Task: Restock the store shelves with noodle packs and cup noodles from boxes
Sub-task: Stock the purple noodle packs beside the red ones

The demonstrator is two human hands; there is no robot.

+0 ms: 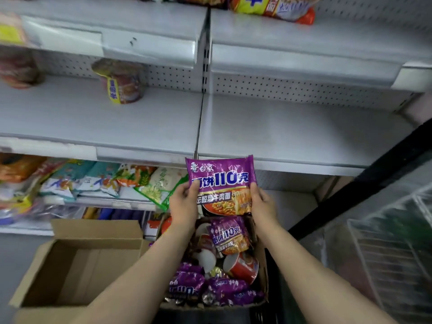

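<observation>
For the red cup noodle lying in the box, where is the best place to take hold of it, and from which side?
Probably around the red cup noodle's side wall, coming from above. It lies tipped on its side among purple packs in the box, its round wall facing up, while its ends are crowded by other items. Both hands now hold a purple noodle pack.

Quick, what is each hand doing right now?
Left hand: closed on the left edge of the purple noodle pack.
Right hand: closed on the same pack's right edge.
</observation>
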